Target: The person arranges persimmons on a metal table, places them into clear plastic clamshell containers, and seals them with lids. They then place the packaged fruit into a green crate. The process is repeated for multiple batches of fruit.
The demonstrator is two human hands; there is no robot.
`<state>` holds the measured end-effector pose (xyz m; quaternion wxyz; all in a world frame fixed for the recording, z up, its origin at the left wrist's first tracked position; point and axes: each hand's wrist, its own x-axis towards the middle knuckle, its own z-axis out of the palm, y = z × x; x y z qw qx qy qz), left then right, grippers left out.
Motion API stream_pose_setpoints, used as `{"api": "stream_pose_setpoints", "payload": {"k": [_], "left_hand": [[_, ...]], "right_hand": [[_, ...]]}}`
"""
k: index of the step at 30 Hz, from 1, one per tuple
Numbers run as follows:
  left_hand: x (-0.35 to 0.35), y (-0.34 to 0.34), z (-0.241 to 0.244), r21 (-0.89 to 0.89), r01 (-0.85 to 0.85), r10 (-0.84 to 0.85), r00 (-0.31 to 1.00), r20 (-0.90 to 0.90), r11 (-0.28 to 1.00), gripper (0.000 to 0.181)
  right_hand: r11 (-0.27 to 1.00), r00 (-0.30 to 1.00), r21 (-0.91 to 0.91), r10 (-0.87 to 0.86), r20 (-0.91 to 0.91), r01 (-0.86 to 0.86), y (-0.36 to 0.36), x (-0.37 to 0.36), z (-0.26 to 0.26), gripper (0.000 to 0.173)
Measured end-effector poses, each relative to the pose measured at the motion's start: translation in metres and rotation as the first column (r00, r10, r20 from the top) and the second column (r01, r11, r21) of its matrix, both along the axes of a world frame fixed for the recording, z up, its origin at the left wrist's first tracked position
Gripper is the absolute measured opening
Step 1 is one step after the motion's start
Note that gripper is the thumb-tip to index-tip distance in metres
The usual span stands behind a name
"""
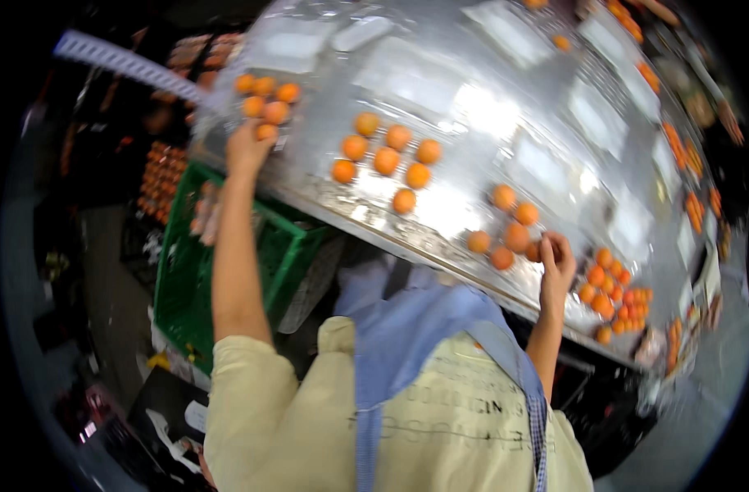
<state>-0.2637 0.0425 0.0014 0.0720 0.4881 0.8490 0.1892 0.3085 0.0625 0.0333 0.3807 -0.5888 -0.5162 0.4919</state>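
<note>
Several orange round fruits lie in loose groups on a shiny metal table (325,166). At the table's left end my left hand (250,147) touches or grips a fruit (267,131) at the near edge of one group; its fingers are partly hidden, so its hold cannot be told. My right hand (557,255) has thumb and fingers on an orange fruit (533,251) at the right of another group. Between the hands sits a further group of fruits (386,161). Right of my right hand more fruits (602,289) are clustered closely.
A green plastic crate (190,307) stands below the table's left end, with packed items in it. Stacked trays of orange items (162,178) are beyond it. White trays or packs (540,163) lie across the table. Another person's hand (730,123) shows at the far right.
</note>
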Motion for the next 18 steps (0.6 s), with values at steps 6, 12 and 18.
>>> {"api": "stream_pose_setpoints", "payload": {"k": [6,12,18], "left_hand": [[0.046,-0.007,0.009,0.235,-0.072,0.088,0.994,-0.059,0.969,0.041],[0.120,-0.017,0.018,0.395,0.027,-0.106,0.978,0.179,0.918,0.030],[0.173,-0.028,0.028,0.418,0.048,-0.206,0.917,0.342,0.907,0.024]], "right_hand": [[0.994,0.925,0.092,0.013,0.379,-0.051,0.019,0.008,0.016,0.021],[0.971,0.608,0.111,0.043,0.792,-0.212,0.036,-0.019,0.005,0.040],[0.964,0.443,-0.122,0.220,0.869,-0.238,0.059,-0.030,0.009,0.044]]}}
